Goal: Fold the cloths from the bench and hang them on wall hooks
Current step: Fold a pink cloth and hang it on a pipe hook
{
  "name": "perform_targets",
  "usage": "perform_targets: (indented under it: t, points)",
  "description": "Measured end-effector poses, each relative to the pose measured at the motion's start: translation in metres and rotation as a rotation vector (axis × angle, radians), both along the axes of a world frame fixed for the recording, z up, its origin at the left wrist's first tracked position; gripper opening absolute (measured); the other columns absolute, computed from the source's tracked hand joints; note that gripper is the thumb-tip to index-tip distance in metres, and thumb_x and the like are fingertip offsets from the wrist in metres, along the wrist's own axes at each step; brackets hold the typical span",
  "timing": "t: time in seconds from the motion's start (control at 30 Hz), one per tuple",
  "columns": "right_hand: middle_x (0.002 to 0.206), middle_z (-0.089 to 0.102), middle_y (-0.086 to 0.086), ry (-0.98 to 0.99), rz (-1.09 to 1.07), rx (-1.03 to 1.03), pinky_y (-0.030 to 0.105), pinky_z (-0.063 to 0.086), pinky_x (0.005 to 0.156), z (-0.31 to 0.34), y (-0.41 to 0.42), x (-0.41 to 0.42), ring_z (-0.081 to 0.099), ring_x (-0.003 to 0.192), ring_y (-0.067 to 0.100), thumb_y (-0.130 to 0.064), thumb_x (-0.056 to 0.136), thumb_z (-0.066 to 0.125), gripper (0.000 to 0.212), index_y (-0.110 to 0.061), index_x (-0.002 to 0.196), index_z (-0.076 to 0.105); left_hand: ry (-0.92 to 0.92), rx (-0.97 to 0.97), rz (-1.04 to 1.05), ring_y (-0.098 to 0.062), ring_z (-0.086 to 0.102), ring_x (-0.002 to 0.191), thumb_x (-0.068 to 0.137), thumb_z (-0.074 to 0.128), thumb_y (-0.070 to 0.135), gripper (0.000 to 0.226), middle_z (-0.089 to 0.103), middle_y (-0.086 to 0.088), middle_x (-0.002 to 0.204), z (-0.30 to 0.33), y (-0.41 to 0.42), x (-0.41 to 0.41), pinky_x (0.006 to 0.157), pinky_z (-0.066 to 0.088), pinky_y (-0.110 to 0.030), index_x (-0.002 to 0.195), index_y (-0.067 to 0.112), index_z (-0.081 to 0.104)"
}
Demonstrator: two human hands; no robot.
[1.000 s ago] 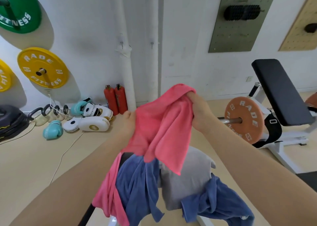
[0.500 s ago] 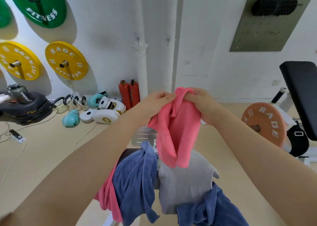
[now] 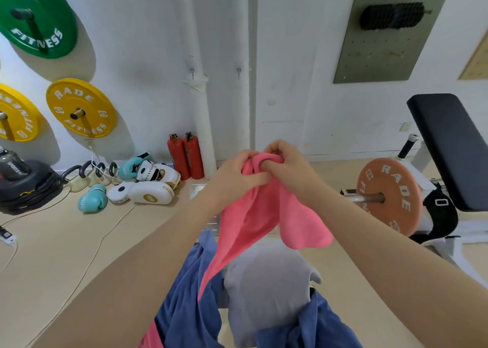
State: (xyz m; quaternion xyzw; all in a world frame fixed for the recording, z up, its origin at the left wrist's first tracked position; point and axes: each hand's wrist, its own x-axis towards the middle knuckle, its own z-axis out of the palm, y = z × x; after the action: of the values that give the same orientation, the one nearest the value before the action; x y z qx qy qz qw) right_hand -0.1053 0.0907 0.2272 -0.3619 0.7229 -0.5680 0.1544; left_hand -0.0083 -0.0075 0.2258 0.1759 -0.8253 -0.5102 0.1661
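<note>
Gathering the pink cloth (image 3: 253,215) in front of the white pipe (image 3: 203,125), we hold its bunched top edge with both hands: the left hand (image 3: 237,173) has fingers curled round the fabric, and the right hand (image 3: 287,162) pinches the same bunch, the two hands touching. The cloth hangs below them, its tail trailing down onto the pile. We judge the step in hand to be the folding of this first cloth, not yet a neat fold; the next move calls for finding two corners, spreading the hands apart to straighten the edge, then doubling it over before carrying it toward the pipe.

Counted: two wall hooks, one (image 3: 192,71) on the pipe and one (image 3: 239,71) just right of it, both bare. Below the hands, well in front of the pipe, lie a grey cloth (image 3: 266,281), a blue cloth (image 3: 190,308) to its left and blue fabric (image 3: 317,324) to its right; whether the blue is one piece or two we cannot tell. A further pink strip (image 3: 150,334) shows at the lower edge. At the pipe's foot stand two red extinguishers (image 3: 186,156)
</note>
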Motion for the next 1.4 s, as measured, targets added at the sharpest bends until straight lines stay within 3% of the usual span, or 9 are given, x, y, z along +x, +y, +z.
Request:
perform_targets:
  t: [0.2, 0.27, 0.6, 0.73, 0.83, 0.97, 1.1, 1.27, 1.4]
  points:
    - [0.069, 0.054, -0.008, 0.14, 0.037, 0.024, 0.02, 0.038, 0.062, 0.014, 0.006, 0.001, 0.048, 0.067, 0.007, -0.016, 0.078, 0.068, 0.021, -0.024, 0.069, 0.051, -0.005, -0.349, 0.145, -0.003, 0.046, 0.059, 0.083, 0.062, 0.019, 0.007, 0.051, 0.008, 0.063, 0.001, 0.004, -0.018, 0.055, 0.036, -0.009, 0.083, 0.012, 0.064]
    - [0.066, 0.052, -0.005, 0.043, 0.126, 0.12, 0.02, 0.037, 0.06, 0.019, 0.017, -0.008, 0.047, 0.065, 0.008, -0.021, 0.08, 0.069, 0.02, -0.019, 0.068, 0.053, -0.019, -0.353, 0.173, -0.004, 0.042, 0.055, 0.079, 0.064, 0.014, 0.012, 0.046, 0.007, 0.058, 0.003, 0.002, -0.019, 0.051, 0.035, -0.01, 0.07, 0.015, 0.056]
    - [0.079, 0.069, -0.002, -0.679, 0.511, 0.108, 0.023, 0.052, 0.068, 0.017, 0.051, -0.043, 0.065, 0.076, 0.012, -0.034, 0.088, 0.047, 0.025, -0.013, 0.085, 0.062, 0.101, -0.446, 0.105, -0.015, 0.052, 0.067, 0.076, 0.058, -0.001, 0.018, 0.056, 0.007, 0.069, 0.011, 0.02, -0.024, 0.066, 0.042, -0.025, 0.088, 0.012, 0.059]
    - [0.084, 0.064, -0.001, -0.236, 0.481, 0.321, 0.02, 0.046, 0.063, 0.011, 0.053, -0.048, 0.058, 0.07, 0.009, -0.008, 0.09, 0.052, 0.015, -0.008, 0.097, 0.065, 0.106, -0.52, 0.081, -0.02, 0.057, 0.072, 0.074, 0.06, 0.0, 0.02, 0.063, 0.002, 0.073, 0.014, 0.021, -0.026, 0.067, 0.045, -0.031, 0.092, 0.01, 0.061]
    - [0.073, 0.053, -0.002, 0.213, 0.425, 0.565, 0.021, 0.035, 0.052, 0.013, 0.054, -0.045, 0.048, 0.062, 0.011, -0.006, 0.08, 0.056, 0.005, -0.006, 0.084, 0.058, 0.043, -0.638, 0.044, -0.02, 0.052, 0.067, 0.076, 0.06, 0.005, 0.02, 0.049, 0.015, 0.062, 0.01, 0.027, -0.024, 0.064, 0.043, -0.029, 0.094, 0.011, 0.061]
    - [0.096, 0.057, 0.007, 0.826, -0.047, 0.612, 0.03, 0.035, 0.063, 0.009, 0.048, -0.03, 0.058, 0.087, 0.032, -0.016, 0.081, 0.05, 0.014, -0.013, 0.094, 0.055, 0.0, -0.554, 0.031, -0.023, 0.06, 0.069, 0.072, 0.061, 0.015, 0.021, 0.054, 0.011, 0.058, 0.003, 0.037, -0.024, 0.066, 0.046, -0.032, 0.092, 0.014, 0.059]
    - [0.102, 0.056, 0.01, 0.933, -0.282, 0.52, 0.032, 0.029, 0.062, 0.002, 0.052, -0.036, 0.059, 0.084, 0.036, -0.009, 0.083, 0.046, 0.018, -0.007, 0.097, 0.056, 0.028, -0.341, -0.097, -0.001, 0.047, 0.056, 0.083, 0.057, 0.028, 0.013, 0.055, 0.005, 0.055, 0.003, 0.042, -0.019, 0.061, 0.039, -0.021, 0.081, 0.015, 0.056]
    - [0.066, 0.06, 0.012, 1.11, -0.255, 0.522, 0.032, 0.026, 0.062, -0.019, 0.055, -0.042, 0.059, 0.059, 0.031, 0.003, 0.058, 0.064, 0.011, -0.007, 0.06, 0.059, 0.07, -0.223, -0.141, -0.01, 0.061, 0.047, 0.093, 0.053, 0.018, 0.027, 0.049, 0.012, 0.035, -0.005, 0.048, -0.012, 0.049, 0.035, -0.012, 0.067, 0.015, 0.048]
    - [0.1, 0.06, 0.009, 0.927, -0.311, 0.612, 0.031, 0.03, 0.068, -0.019, 0.066, -0.06, 0.059, 0.088, 0.033, -0.002, 0.082, 0.043, 0.025, -0.008, 0.096, 0.062, 0.198, -0.343, 0.035, -0.003, 0.038, 0.041, 0.083, 0.062, 0.028, 0.035, 0.034, 0.009, 0.038, -0.02, 0.042, -0.008, 0.047, 0.03, -0.011, 0.055, 0.019, 0.042]
